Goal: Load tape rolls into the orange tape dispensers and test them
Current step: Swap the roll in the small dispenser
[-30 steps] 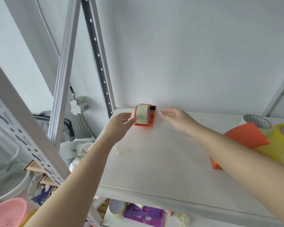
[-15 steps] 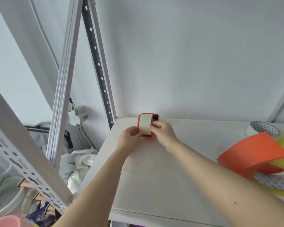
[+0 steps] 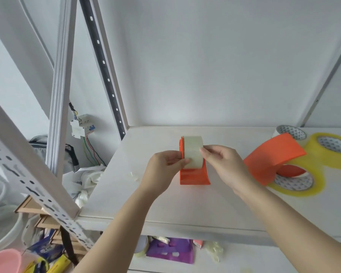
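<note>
An orange tape dispenser (image 3: 193, 177) with a pale clear tape roll (image 3: 193, 148) loaded in it sits on the white shelf (image 3: 165, 203), near the middle. My left hand (image 3: 163, 170) grips the dispenser's left side, thumb on the roll. My right hand (image 3: 222, 164) pinches the roll's right edge with thumb and forefinger. A second orange dispenser (image 3: 272, 158) lies to the right, resting on a yellow tape roll (image 3: 297, 184).
Another yellow tape roll (image 3: 333, 152) and a white-cored roll (image 3: 289, 133) sit at the back right. A small scrap of tape (image 3: 133, 175) lies left of my left hand. Perforated rack posts (image 3: 28, 174) stand at left. Clutter fills the lower shelf and floor.
Both hands took hold of the loaded dispenser at the back of the shelf and drew it toward me, to the middle of the shelf. My head moved closer.
</note>
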